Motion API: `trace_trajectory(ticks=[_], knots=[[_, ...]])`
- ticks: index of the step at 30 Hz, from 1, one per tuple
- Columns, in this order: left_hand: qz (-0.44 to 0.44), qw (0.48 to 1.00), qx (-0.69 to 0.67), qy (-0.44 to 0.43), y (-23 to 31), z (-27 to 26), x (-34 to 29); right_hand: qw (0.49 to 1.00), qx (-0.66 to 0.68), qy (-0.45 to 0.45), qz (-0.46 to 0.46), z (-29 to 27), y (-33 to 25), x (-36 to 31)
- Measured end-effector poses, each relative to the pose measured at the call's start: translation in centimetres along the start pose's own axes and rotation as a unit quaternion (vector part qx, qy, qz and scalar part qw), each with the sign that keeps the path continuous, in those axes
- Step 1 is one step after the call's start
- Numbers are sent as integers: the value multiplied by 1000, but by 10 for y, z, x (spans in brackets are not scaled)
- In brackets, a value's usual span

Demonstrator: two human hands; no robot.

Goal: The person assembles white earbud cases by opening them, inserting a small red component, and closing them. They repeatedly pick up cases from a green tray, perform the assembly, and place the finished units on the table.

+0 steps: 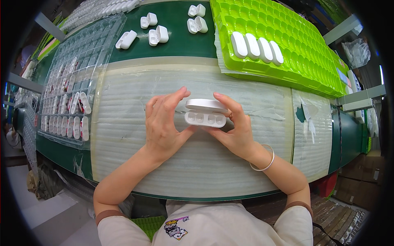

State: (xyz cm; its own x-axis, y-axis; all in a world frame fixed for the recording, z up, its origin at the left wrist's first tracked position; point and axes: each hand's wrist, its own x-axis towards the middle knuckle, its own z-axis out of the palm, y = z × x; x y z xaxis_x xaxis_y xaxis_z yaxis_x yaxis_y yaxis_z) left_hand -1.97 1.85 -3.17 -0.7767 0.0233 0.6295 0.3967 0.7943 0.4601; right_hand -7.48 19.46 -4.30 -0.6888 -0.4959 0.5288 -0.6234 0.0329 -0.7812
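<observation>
Fingers (230, 104) of the right hand (239, 132) were bent around a white case (205, 119), lid (206, 104) raised, held above the pale mat (197, 172). The left hand (161, 128) was spread wide, thumb (187, 132) beside the case; contact could not be told. Beyond, five cases (162, 34) were set on the green table (180, 50), between clear tray (92, 49) and lime tray (283, 87).

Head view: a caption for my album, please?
Right hand holding an open, rounded white plastic case, left hand close beside it, near a bright green plastic tray bearing four white oblong pieces.
</observation>
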Motion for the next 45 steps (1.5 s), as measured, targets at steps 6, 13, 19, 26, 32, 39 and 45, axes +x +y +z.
trace_trajectory(ticks=[6,13,19,26,32,39,45], knots=[[58,998,21,-17,5,-1,3,999,25,4,47,0,2,0],[82,991,-110,11,3,-11,-1,981,127,-5,146,-4,6,1],[25,986,-155,-60,5,-11,4,984,110,-64,128,-8,-10,6],[-5,981,-131,-141,13,-23,32,979,123,-80,143,-6,-5,8],[84,987,-89,-102,65,2,111,981,77,-52,173,-4,2,5],[69,977,172,-109,109,132,206,988,69,-39,134,5,6,5],[-11,947,257,-190,114,181,222,999,22,-1,46,2,14,0]])
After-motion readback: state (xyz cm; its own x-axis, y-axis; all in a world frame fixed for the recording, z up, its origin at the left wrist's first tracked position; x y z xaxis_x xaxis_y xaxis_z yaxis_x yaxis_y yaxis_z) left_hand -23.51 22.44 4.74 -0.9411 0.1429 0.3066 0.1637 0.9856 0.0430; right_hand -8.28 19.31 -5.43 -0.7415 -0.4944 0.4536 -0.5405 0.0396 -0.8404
